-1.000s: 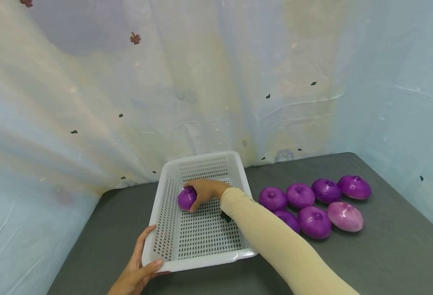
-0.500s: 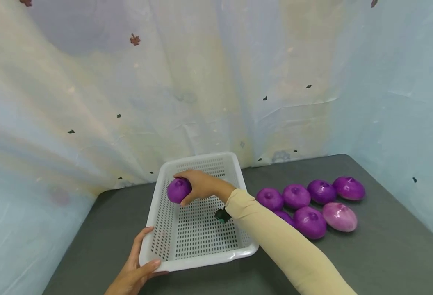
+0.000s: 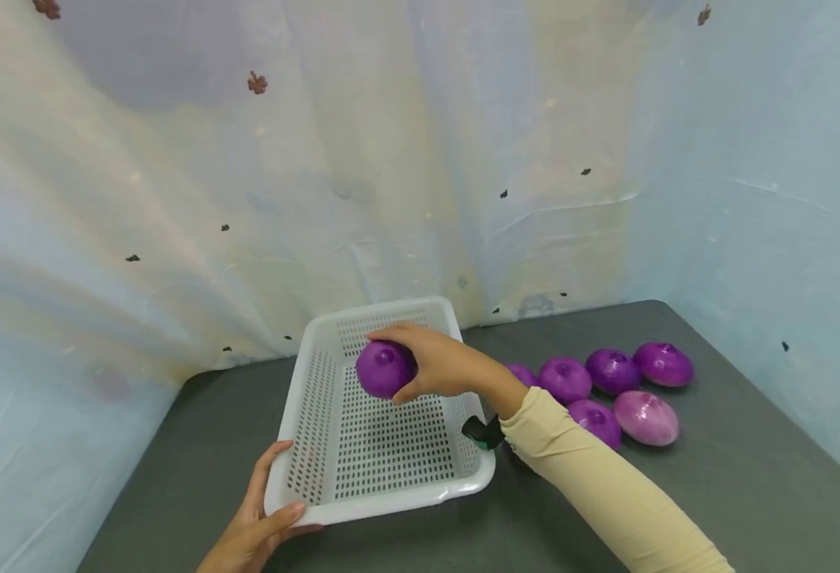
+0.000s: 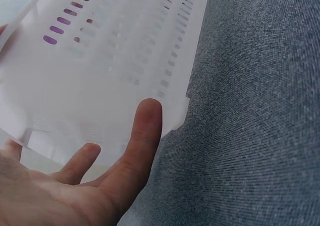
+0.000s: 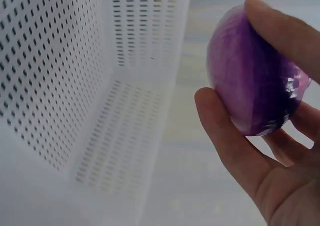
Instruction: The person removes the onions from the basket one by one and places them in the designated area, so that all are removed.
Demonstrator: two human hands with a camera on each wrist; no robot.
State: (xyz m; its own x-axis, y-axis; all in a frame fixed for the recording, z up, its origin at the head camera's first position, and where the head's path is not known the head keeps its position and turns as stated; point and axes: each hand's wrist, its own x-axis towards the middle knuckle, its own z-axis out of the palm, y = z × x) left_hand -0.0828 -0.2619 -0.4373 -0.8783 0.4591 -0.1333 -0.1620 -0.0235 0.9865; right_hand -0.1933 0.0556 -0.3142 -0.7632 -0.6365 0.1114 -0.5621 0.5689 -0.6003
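A glossy purple onion (image 3: 386,369) is held in my right hand (image 3: 437,362), fingers over its far side and thumb at its near side. In the head view it overlaps the inside of a white perforated plastic basket (image 3: 377,509). The right wrist view has the onion (image 5: 245,81) beside the basket wall (image 5: 135,26). My left hand (image 3: 251,505) grips the basket's near left corner, thumb on the rim. From the left wrist view, fingers of this hand (image 4: 107,178) lie along the basket's outer side (image 4: 75,96).
To the right of the basket several purple onions (image 3: 612,371) lie grouped on the dark grey table (image 3: 735,493), one of them a paler pink onion (image 3: 646,418). My right forearm hides part of the group. A pale patterned curtain (image 3: 363,159) hangs behind the table.
My right hand has lifted the onion up from inside the basket, first leftward, then back to the right. The left hand keeps its grip on the corner. The head view has shifted slightly.
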